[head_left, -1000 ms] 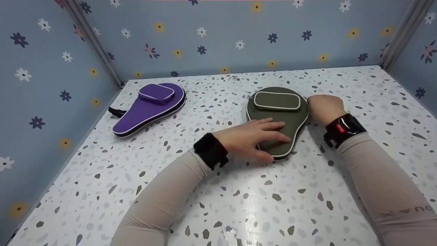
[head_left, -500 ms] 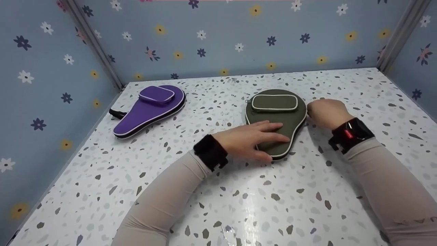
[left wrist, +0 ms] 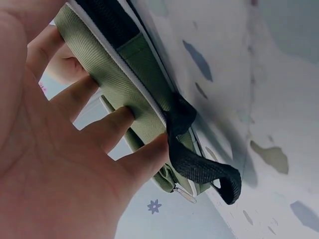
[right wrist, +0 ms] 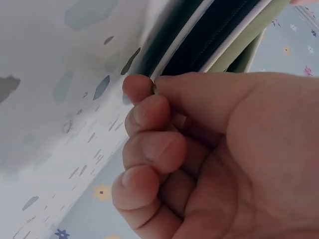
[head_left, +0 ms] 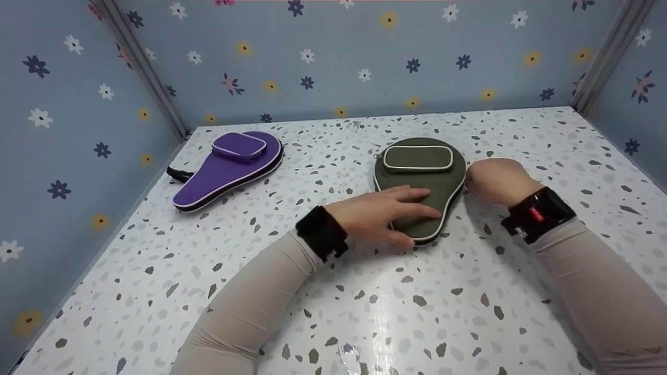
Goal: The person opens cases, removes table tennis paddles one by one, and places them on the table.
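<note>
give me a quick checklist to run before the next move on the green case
1. Green case lying flat on the table: ok
2. Left grip resting on the case's narrow end: ok
3. Right grip pinching beside the zip: ok
4. Small pinched piece is the zip pull: cannot tell, mostly hidden
5. Black strap tucked away: not ok, it sticks out loose from the case's side
6. Purple case apart from the work: ok

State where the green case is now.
In the head view, the green case lies right of centre on the table, the left hand on it, the right hand at its right edge, the purple case farther left.
</note>
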{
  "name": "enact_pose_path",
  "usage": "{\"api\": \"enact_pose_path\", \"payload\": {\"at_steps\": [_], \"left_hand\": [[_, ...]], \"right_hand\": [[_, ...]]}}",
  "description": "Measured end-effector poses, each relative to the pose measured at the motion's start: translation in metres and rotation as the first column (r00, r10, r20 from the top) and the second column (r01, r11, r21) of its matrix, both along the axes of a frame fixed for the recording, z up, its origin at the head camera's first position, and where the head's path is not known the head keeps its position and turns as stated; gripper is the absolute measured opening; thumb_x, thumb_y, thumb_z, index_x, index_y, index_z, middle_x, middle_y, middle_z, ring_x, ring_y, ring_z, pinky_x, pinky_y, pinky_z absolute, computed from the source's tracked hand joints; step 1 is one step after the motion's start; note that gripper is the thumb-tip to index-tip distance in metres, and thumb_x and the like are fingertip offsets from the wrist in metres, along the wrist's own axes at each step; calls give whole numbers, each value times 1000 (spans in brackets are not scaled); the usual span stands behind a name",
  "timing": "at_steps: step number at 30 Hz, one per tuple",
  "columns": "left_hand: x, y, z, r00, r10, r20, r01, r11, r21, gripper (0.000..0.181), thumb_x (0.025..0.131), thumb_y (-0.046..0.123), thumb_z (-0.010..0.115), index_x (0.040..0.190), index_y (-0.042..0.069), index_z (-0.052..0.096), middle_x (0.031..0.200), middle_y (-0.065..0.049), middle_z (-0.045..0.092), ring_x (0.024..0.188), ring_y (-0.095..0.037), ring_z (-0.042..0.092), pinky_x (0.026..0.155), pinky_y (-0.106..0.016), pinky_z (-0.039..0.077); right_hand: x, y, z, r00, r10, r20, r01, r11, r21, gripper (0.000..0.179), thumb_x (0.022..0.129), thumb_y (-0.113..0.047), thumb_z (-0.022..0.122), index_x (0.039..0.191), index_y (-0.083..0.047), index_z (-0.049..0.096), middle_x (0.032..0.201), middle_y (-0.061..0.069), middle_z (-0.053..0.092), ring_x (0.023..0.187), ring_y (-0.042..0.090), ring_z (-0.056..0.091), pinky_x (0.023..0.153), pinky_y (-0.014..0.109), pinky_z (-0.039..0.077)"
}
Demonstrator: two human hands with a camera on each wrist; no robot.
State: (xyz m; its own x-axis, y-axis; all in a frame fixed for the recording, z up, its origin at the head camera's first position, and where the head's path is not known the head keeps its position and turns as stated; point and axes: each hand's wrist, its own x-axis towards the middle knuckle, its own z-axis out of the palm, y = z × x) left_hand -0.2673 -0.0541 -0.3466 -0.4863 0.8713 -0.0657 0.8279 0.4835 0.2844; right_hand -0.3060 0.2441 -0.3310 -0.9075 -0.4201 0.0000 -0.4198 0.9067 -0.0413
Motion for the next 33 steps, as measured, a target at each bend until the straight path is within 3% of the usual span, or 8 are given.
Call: {"api": "enact_pose_path", "payload": {"at_steps": [10,14,18,25,33], "left_hand": [[0,0,-1,1000,4,0,-4,1000,7,72,105,47,76,169,40,44,184,-1,17,169,-26,15,133,-41,21],[0,0,-1,1000,13,3,-13,1000,9,72,105,46,76,169,40,45,184,0,17,169,-25,15,133,-42,23],[1,1,0,1000,20,2,-20,1000,2,73,105,47,76,169,41,44,184,1,17,169,-27,15,133,-44,23],[1,0,-1,999,36,-21,-36,999,-4,75,104,47,77,170,41,42,184,2,18,169,-25,16,133,-41,23],[0,0,-3,999,49,-16,-49,999,2,81,103,52,77,173,39,37,184,6,18,169,-24,15,133,-40,21]], "right_hand": [[14,-7,8,994,90,54,-90,996,6,23,97,-8,64,75,-12,59,76,6,65,70,29,62,68,55,55],[20,-13,8,992,118,45,-120,992,40,21,102,-9,60,82,-10,61,82,11,70,76,34,69,73,60,59],[26,-16,5,992,127,23,-128,989,80,23,106,-10,55,84,-9,61,80,14,70,74,36,71,71,61,60],[36,-24,6,989,142,37,-145,986,86,27,105,-12,59,79,-13,58,71,5,60,66,27,60,66,56,57],[47,-32,13,981,170,92,-176,983,60,25,104,-14,63,80,-16,58,70,0,62,66,24,64,67,52,57]]}}
